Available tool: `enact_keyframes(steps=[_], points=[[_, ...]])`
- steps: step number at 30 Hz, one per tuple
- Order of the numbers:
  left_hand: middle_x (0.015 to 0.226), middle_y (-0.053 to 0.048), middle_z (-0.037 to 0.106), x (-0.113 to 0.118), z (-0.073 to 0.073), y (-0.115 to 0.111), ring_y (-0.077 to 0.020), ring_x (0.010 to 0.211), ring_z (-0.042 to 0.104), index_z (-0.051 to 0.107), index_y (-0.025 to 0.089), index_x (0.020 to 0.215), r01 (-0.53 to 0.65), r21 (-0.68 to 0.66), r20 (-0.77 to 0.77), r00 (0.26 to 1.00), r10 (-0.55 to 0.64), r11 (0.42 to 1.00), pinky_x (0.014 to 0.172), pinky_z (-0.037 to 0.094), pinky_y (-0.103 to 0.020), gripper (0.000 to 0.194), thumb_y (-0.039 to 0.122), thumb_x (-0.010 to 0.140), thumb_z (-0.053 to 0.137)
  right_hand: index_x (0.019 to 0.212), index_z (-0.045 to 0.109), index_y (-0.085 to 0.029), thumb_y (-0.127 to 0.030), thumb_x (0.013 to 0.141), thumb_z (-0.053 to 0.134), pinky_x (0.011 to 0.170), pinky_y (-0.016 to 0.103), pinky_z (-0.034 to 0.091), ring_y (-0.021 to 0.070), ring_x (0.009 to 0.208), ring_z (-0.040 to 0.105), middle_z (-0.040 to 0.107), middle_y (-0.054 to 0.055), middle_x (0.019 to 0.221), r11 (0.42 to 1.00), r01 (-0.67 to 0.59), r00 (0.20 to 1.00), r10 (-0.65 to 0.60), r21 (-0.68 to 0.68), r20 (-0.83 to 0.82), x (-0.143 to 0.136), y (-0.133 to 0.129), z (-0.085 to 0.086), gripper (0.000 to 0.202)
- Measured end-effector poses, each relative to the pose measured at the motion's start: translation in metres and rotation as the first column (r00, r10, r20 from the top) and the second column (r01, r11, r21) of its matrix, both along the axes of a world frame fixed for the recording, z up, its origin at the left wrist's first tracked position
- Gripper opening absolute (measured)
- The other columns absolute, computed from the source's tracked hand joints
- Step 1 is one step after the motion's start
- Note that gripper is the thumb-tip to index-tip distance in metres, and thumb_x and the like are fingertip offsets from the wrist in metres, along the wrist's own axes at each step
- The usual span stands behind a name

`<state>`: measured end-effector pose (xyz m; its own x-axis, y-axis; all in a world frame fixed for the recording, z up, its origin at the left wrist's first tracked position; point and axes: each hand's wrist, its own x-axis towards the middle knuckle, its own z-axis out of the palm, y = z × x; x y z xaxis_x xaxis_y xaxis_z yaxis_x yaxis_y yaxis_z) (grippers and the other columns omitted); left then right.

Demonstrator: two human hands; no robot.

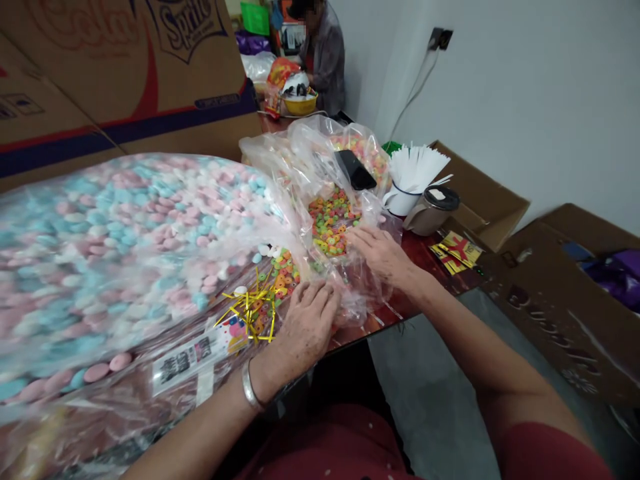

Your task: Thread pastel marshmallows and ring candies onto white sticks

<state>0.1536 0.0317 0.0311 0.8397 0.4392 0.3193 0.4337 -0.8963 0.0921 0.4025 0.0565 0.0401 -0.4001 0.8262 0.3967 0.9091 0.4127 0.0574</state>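
My left hand, with a silver bangle at the wrist, rests on clear plastic at the table's front edge, its fingers bent and close together beside small ring-shaped candies. What lies under its fingertips is hidden. My right hand reaches onto the clear plastic bag of colourful ring candies, fingertips at the bag's opening; whether they grip it is unclear. Gold twist ties lie left of my left hand. A large clear bag of pink, blue and white candies fills the left side.
A black phone lies on the candy bag. Behind my right hand are a white mug of white sticks, a lidded cup and yellow packets. Cardboard boxes stand right, a large carton back left. A person sits behind.
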Motion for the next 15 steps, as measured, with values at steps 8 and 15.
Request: enact_keyframes(steps=[8, 15], points=[[0.118, -0.012, 0.064, 0.006, -0.006, 0.001, -0.0303, 0.114, 0.050, 0.058, 0.012, 0.119, -0.072, 0.047, -0.026, 0.997, 0.073, 0.996, 0.099, 0.038, -0.050, 0.033, 0.020, 0.087, 0.055, 0.073, 0.061, -0.021, -0.015, 0.092, 0.043, 0.100, 0.043, 0.030, 0.0217, 0.086, 0.047, 0.061, 0.004, 0.078, 0.996, 0.076, 0.964, -0.062, -0.047, 0.259, 0.038, 0.009, -0.004, 0.027], [0.116, -0.012, 0.064, 0.006, -0.005, 0.001, -0.0300, 0.111, 0.051, 0.058, 0.013, 0.120, -0.104, 0.039, -0.022, 0.994, 0.104, 0.994, 0.098, 0.039, -0.050, 0.036, 0.015, 0.085, 0.055, 0.085, 0.063, -0.019, -0.018, 0.084, 0.053, 0.083, 0.036, 0.034, 0.0214, 0.084, 0.045, 0.059, 0.005, 0.081, 0.990, 0.078, 0.960, -0.043, -0.120, 0.276, 0.047, -0.024, -0.007, 0.010]])
